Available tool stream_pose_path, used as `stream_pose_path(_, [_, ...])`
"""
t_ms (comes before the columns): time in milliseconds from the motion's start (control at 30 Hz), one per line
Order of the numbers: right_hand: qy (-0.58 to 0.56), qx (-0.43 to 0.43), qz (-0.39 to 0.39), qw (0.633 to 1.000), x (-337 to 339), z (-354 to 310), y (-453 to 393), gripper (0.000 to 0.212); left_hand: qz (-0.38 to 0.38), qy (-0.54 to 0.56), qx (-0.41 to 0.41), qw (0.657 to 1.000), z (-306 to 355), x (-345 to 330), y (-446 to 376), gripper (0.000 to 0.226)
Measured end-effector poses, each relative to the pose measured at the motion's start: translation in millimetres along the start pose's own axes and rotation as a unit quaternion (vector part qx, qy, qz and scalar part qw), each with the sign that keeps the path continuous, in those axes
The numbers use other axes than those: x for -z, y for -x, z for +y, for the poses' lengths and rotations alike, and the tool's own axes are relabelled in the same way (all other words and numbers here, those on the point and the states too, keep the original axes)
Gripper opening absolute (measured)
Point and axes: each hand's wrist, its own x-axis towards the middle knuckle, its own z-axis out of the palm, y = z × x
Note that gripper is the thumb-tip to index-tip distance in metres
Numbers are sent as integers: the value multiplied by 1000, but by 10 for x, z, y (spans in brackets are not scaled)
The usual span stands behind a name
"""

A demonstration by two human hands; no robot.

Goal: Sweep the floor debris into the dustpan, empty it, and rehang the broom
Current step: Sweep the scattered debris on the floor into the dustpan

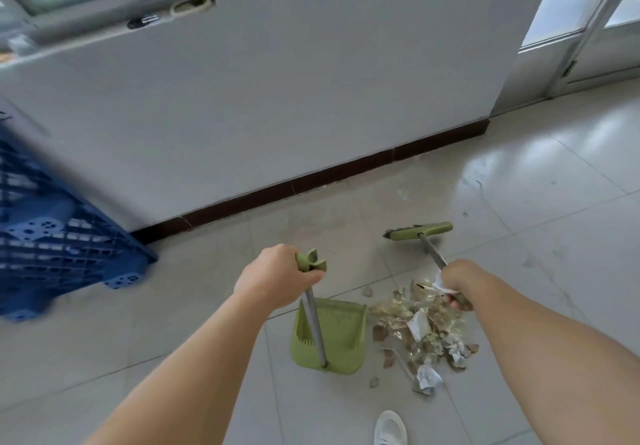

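With the left hand clamped on the dustpan handle and the right hand gripping the broom, sweeping's on: next, draw the debris leftward into the pan.

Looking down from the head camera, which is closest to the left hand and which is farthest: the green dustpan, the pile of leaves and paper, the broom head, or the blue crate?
From the left hand:
1. Dustpan, just below the hand, which grips its handle.
2. Debris pile, right of the dustpan.
3. Broom head, up and to the right, beyond the pile. The blue crate, far left by the wall, is too close to it to rank.
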Motion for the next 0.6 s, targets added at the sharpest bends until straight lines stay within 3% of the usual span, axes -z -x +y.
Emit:
stream_pose_path(233, [-139,-44,-114,983,-280,186,163,38,-11,-2,-8,1000,-8,-24,-211,39])
stream_pose_path(500, [-278,-26,-56,959,-602,284,736,24,-30,-35,-91,995,-92,18,-247,39])
stream_pose_path(600, [-373,-17,-16,927,-775,389,1003,26,-35,-42,-129,990,-232,78,-210,41])
